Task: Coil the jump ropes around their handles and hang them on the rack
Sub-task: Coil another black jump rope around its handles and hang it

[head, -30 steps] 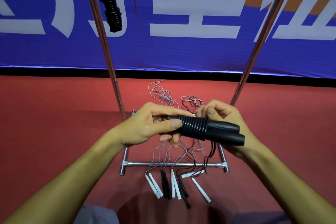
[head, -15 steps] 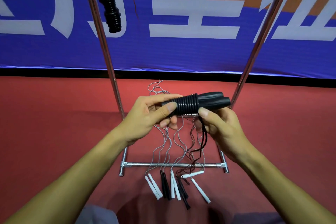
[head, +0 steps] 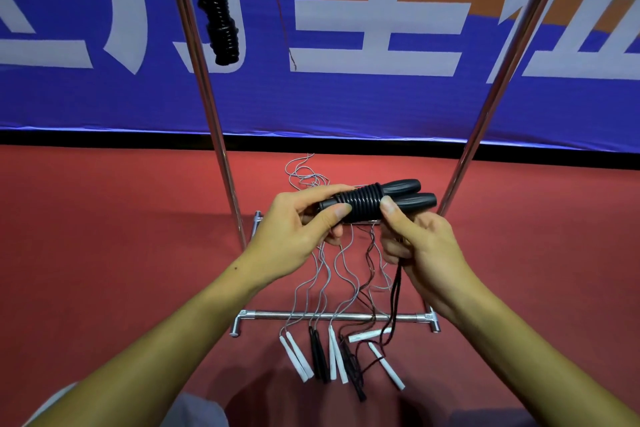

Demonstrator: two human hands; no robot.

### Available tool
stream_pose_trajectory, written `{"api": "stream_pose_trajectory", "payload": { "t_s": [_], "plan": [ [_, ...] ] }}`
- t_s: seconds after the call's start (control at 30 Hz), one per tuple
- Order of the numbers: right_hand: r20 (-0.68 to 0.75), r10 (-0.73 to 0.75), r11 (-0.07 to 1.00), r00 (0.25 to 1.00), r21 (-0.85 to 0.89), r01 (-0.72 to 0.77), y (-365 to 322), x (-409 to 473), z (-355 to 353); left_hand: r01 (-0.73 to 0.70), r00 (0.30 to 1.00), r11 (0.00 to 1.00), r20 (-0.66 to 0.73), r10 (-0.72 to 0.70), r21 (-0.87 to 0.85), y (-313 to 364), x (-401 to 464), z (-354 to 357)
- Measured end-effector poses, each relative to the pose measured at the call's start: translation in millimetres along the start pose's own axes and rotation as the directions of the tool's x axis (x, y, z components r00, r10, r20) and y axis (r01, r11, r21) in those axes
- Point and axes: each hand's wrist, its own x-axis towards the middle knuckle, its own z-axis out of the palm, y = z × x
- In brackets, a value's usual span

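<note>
Red floor (head: 104, 253) behind; both hands' fingers still clamped on coiled rope bundle (head: 363, 206), R thumb now atop coils.

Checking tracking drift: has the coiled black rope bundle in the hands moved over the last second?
Yes. The coiled rope bundle has risen, away from the rack's bottom crossbar and toward the right upright, gripped by the left hand and right hand.

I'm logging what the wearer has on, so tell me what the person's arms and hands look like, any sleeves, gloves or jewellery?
Both forearms are bare up to the frame's lower edge: no sleeves show. The left hand and right hand wear no gloves, and no rings, watch or wristbands are visible. The fingernails are short and unpainted. A bit of grey cloth shows at the bottom edge; what garment it is cannot be told.
</note>
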Motion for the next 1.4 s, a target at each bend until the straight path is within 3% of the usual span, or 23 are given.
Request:
{"api": "stream_pose_trajectory", "payload": {
  "t_s": [0.1, 0.23, 0.47, 0.67, 0.83, 1.0, 1.07, 1.13, 1.23, 1.3, 1.37, 1.4],
  "plan": [
    [0.024, 0.000, 0.979, 1.000, -0.202, 0.005, -6, 1, -4, 0.018, 0.999, 1.000, -0.030, -0.018, -0.002, -2, 3, -2],
    [0.070, 0.114, 0.973, 0.991, -0.209, -0.097, -12, -1, -15, 0.022, 0.999, 1.000, -0.041, -0.022, -0.003, -5, 6, -5],
    [-0.110, 0.054, 0.945, 0.993, -0.314, -0.086, -10, 0, -22, 0.022, 0.997, 1.000, -0.078, -0.021, 0.018, -10, 7, -5],
    [-0.055, 0.274, 0.931, 0.960, -0.234, -0.279, -17, -4, -19, -0.023, 0.991, 0.957, -0.122, 0.061, 0.290, -16, 7, -9],
    [-0.020, 0.281, 0.895, 0.959, -0.356, -0.270, -15, -5, -23, -0.110, 0.980, 0.865, -0.093, 0.177, 0.489, -16, 5, -6],
    [-0.078, 0.210, 0.830, 0.975, -0.512, -0.220, -20, -4, -26, -0.147, 0.980, 0.841, -0.038, 0.195, 0.520, -14, 5, -6],
    [-0.099, 0.157, 0.738, 0.983, -0.649, -0.183, -25, -4, -26, -0.160, 0.980, 0.839, -0.017, 0.197, 0.521, -12, 5, -5],
    [-0.120, 0.076, 0.580, 0.990, -0.802, -0.142, -27, -7, -26, -0.157, 0.982, 0.825, -0.007, 0.191, 0.543, -12, 4, -5],
    [-0.027, -0.056, 0.194, 0.998, -0.981, -0.016, -31, -15, -22, -0.106, 0.993, 0.815, 0.024, 0.112, 0.570, -15, 5, -8],
    [0.076, -0.071, -0.046, 0.995, -0.996, 0.073, -33, -17, -20, -0.079, 0.997, 0.822, 0.045, 0.065, 0.565, -16, 5, -11],
    [0.166, -0.075, -0.150, 0.983, -0.977, 0.154, -30, -16, -21, -0.060, 0.998, 0.828, 0.060, 0.032, 0.557, -17, 6, -14],
    [0.222, -0.094, -0.153, 0.971, -0.967, 0.206, -28, -15, -21, -0.056, 0.997, 0.829, 0.071, 0.020, 0.556, -16, 6, -15]
  ]
}}
